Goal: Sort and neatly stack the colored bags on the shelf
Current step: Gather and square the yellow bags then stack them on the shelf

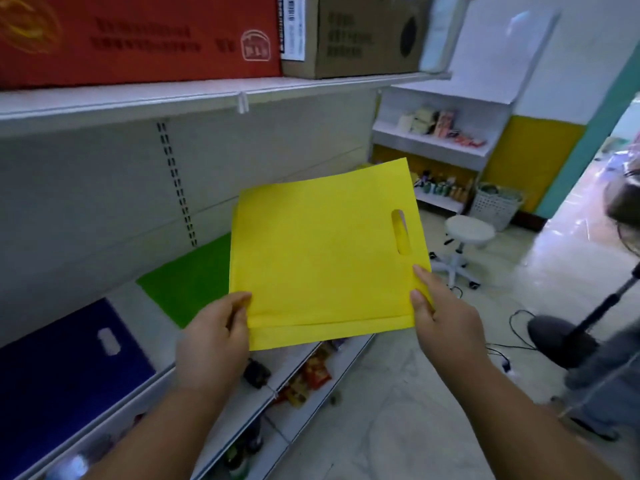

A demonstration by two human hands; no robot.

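A flat yellow bag (322, 258) with a cut-out handle on its right side hangs above the white shelf (131, 296); a second yellow layer shows under its near edge. My left hand (214, 334) pinches its near left corner. My right hand (440, 313) pinches its near right corner. A green bag (190, 282) lies flat on the shelf, partly hidden behind the yellow one. A dark blue bag (62, 368) with a handle slot lies flat on the shelf at the left.
An upper shelf (207, 95) carries a red box (138, 36) and a cardboard box (353, 36). Snack packets (308, 379) fill lower shelves. On the floor to the right stand a white stool (464, 244), a white basket (495, 206) and a black stand base (561, 337); a person (616, 358) is there too.
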